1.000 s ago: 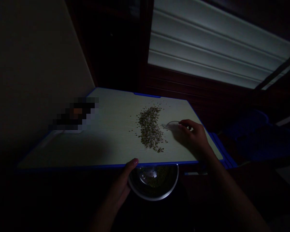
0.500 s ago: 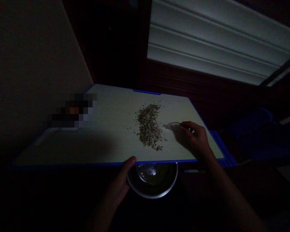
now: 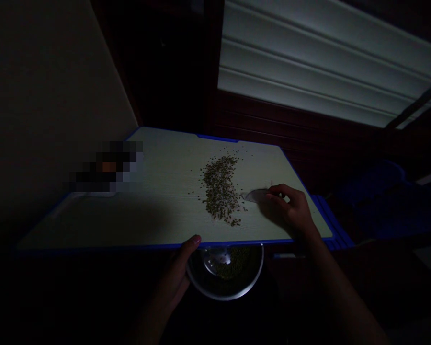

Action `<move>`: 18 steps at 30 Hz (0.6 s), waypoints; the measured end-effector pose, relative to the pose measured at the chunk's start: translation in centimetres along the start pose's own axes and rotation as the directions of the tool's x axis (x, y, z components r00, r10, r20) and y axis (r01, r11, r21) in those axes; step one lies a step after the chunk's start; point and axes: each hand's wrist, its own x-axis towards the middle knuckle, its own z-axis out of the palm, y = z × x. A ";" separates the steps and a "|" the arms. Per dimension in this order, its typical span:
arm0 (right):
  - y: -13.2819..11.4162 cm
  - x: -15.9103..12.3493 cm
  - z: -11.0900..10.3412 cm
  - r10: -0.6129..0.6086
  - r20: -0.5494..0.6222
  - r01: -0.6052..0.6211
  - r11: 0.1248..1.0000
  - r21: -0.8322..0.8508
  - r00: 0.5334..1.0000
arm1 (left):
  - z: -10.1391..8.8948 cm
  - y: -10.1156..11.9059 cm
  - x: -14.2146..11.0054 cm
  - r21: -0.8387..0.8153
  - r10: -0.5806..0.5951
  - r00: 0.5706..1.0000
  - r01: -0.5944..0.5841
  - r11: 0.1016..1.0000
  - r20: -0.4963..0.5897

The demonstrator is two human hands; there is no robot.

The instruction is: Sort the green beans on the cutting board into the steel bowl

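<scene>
Small greenish-brown beans or seeds lie scattered in a heap on a pale folding table with a blue rim. To the right of the heap, my right hand pinches a thin, greyish oval piece, perhaps a spoon; its exact kind is unclear. The tip of this piece points left, close to the seeds. Just below the table's near edge is a shiny metal bowl with more green seeds inside. My left hand grips the bowl's left side, its thumb at the table edge and its other fingers mostly hidden.
At the table's left side is a blurred-out object with a pale base. A wall rises beyond it. Slatted panels stand behind the table. Blue plastic items are at the right. The room is very dim.
The oval piece has tilted and its tip has shifted slightly left and down, nearer the seeds. The bowl and my left hand sit slightly lower in view. The seed heap looks nearly the same.
</scene>
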 end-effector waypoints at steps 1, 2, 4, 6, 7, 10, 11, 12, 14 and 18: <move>-0.1 0.0 0.0 -0.013 0.018 0.013 1.000 0.005 1.000 | 0.0 -0.1 0.0 -0.001 0.000 1.000 0.000 1.000 0.003; -0.1 0.0 0.0 -0.027 0.029 0.026 1.000 0.011 0.999 | 0.0 -0.1 0.1 -0.004 0.001 1.000 -0.001 1.000 0.007; -0.1 -0.1 0.0 -0.043 0.034 0.042 0.999 0.020 0.999 | -0.1 -0.3 0.1 -0.012 0.006 1.000 -0.005 1.000 0.007; 0.0 -0.1 0.1 -0.042 0.030 0.042 0.999 0.022 0.999 | -0.2 -0.4 0.2 -0.022 0.011 1.000 -0.011 1.000 0.002; 0.1 -0.1 0.2 -0.044 0.031 0.044 0.999 0.021 0.999 | -0.2 -0.4 0.2 -0.025 0.006 1.000 -0.006 1.000 0.001; 0.1 -0.1 0.3 -0.074 0.061 0.072 0.997 0.026 0.995 | -0.2 -0.3 0.1 -0.034 -0.010 1.000 0.009 0.999 -0.005; 0.1 -0.2 0.3 -0.084 0.076 0.082 0.996 0.036 0.994 | -0.1 -0.3 0.1 -0.035 -0.005 1.000 0.005 0.999 -0.015; 0.0 -0.2 0.3 -0.089 0.088 0.084 0.995 0.052 0.992 | 0.0 -0.2 0.0 -0.034 0.002 1.000 -0.003 0.999 -0.031; -0.1 -0.3 0.2 -0.080 0.106 0.070 0.993 0.094 0.991 | 0.2 -0.1 -0.1 -0.027 0.007 0.998 -0.009 1.000 -0.070; -0.2 -0.4 0.1 -0.052 0.083 0.040 0.990 0.135 0.995 | 0.8 -0.1 -0.4 -0.035 0.025 0.995 -0.028 0.999 -0.097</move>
